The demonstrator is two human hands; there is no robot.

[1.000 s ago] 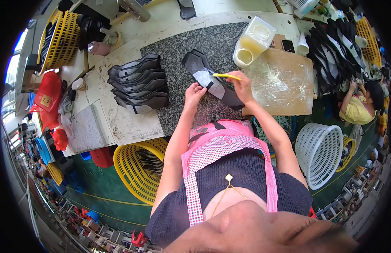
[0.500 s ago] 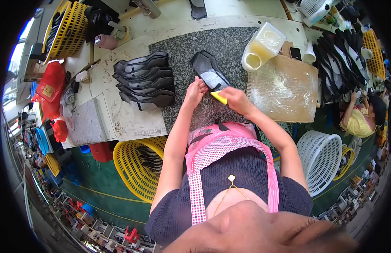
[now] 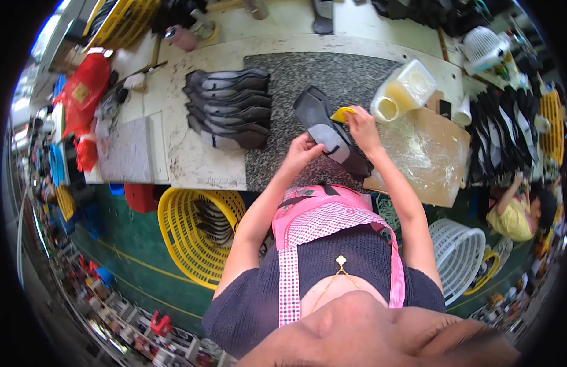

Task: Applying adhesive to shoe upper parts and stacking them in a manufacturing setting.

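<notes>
A long black shoe-upper piece [image 3: 311,105] lies slanted on the speckled stone slab [image 3: 277,67] in front of me. On its middle sits a grey panel [image 3: 324,136] with a small dark tab. My left hand [image 3: 304,151] is closed, thumb and fingers pinching the left edge of the grey panel. My right hand [image 3: 363,127] grips a yellow scraper [image 3: 342,114] just beyond the panel, over the piece's right edge. Whether the scraper touches the piece I cannot tell. Left of the slab's middle lies an overlapping row of similar black and grey pieces [image 3: 228,110].
An open translucent jug [image 3: 405,92] with yellowish paste lies at the right, near a brown board [image 3: 427,153] smeared with white residue. More black pieces [image 3: 503,134] hang farther right, near another person [image 3: 514,214]. Yellow [image 3: 173,244] and white baskets [image 3: 457,257] stand below the table.
The scraper has gone from the piece's near end to its far right side. My left hand has closed on the grey panel. The whole view has shifted.
</notes>
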